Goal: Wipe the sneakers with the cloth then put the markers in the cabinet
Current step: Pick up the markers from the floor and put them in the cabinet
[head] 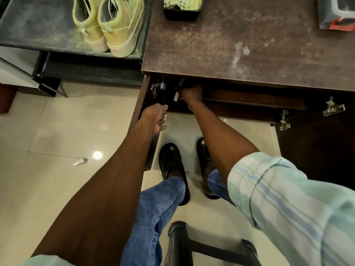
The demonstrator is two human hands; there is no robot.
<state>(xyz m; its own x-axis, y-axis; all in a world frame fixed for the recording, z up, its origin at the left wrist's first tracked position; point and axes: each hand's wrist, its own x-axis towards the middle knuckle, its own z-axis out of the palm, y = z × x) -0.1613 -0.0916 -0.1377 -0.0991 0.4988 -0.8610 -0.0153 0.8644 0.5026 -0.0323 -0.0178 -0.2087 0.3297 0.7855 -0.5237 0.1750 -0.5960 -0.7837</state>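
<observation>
Though perhaps gripped, slim markers (176, 94) inside.

A home, most likely an entryway or living room: glossy cream floor tiles (48, 131), a dusty brown wooden cabinet (240, 45) with hinged doors, a low dark stand (38, 25) holding yellow-green sneakers (107, 24), and a person in black sandals (172, 166)

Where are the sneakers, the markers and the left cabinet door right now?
sneakers (107, 25): head view, heel of the right shoe.
markers (176, 96): head view, white cap by the right hand.
left cabinet door (143, 98): head view, inner face.
</observation>
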